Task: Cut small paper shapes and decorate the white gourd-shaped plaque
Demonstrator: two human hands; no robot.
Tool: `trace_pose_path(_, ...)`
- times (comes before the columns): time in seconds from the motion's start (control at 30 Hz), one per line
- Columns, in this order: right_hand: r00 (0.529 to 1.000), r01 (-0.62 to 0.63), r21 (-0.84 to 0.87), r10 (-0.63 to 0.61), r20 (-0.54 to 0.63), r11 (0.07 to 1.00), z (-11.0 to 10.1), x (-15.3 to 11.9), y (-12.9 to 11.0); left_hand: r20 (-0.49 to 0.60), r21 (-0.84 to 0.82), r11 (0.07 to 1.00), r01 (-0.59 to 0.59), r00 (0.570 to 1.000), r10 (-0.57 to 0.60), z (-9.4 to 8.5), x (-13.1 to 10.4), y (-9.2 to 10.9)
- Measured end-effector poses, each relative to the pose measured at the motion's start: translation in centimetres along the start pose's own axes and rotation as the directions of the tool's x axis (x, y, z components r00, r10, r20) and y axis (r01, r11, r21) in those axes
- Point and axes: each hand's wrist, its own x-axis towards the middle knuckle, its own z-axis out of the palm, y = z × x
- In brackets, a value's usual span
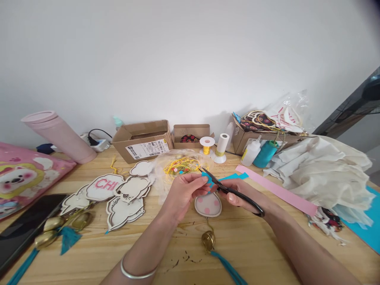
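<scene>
My left hand (185,194) pinches a small piece of blue paper (208,179) between thumb and fingers. Black-handled scissors (230,189) are in my right hand (242,194), their blades against the blue piece. A longer blue strip (237,176) lies just behind my right hand. Below both hands, an oval pendant (208,204) with pink dots rests on the wooden table (148,253). A brass bell (208,240) with a blue tassel (228,268) hangs from its cord, lying nearer to me.
Wooden cloud-shaped pieces (124,211), bells (53,223) and a dark phone (20,229) lie left. Behind are yellow cords (182,166), cardboard boxes (142,144) and spools (221,148). To the right are a pink strip (276,190) and white cloth (323,170).
</scene>
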Motion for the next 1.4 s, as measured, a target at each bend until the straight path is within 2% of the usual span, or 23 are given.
trace_pose_path(0.37, 0.999, -0.052, 0.014, 0.052, -0.001, 0.999, -0.2, -0.1, 0.4, 0.029, 0.098, 0.995, -0.003, 1.000, 0.001, -0.1, -0.1, 0.1)
trace_pose_path(0.7, 0.997, -0.079, 0.022, 0.079, -0.022, 0.997, -0.1, 0.1, 0.3, 0.042, 0.073, 0.997, 0.004, 0.999, -0.007, -0.3, 0.2, -0.2)
trace_pose_path(1.0, 0.995, -0.012, 0.053, 0.018, -0.102, 0.999, 0.9, 0.3, -0.3, -0.027, -0.075, 0.997, -0.011, 1.000, 0.009, 0.7, -0.4, -0.2)
trace_pose_path(1.2, 0.987, -0.008, 0.212, 0.042, -0.156, 0.977, 2.1, 0.4, 0.0, -0.114, -0.149, 0.986, -0.070, 0.992, 0.053, 1.6, -0.7, -0.7)
trace_pose_path(1.4, 0.982, -0.018, 0.257, 0.065, -0.176, 0.966, 2.7, 0.5, 0.7, -0.167, -0.206, 0.975, -0.081, 0.985, 0.047, 2.3, -0.8, -1.0)
